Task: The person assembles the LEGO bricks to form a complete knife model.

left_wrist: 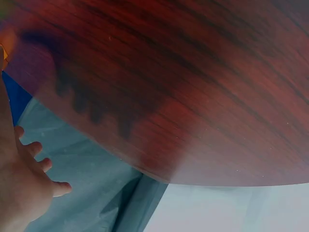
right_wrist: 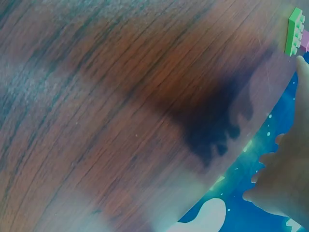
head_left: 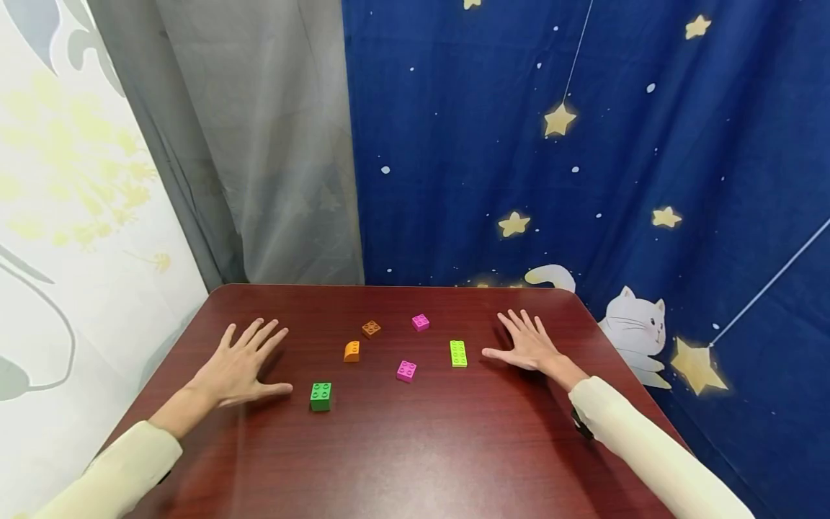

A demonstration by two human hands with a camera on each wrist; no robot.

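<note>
Tabletop [head_left: 415, 454] bearing green brick [head_left: 320, 397] near left hand [head_left: 240, 369], fingers spread, grip released, lime brick [head_left: 458, 354] near right hand [head_left: 528, 349], likewise released, orange brick [head_left: 351, 352], brown brick [head_left: 371, 329], two pink bricks [head_left: 406, 371] between hands.

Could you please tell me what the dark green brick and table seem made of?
The dark green brick looks like smooth moulded plastic, from its uniform colour and round studs. The table looks glossy, showing wood grain and soft glare; whether wood or laminate, I cannot tell.
</note>
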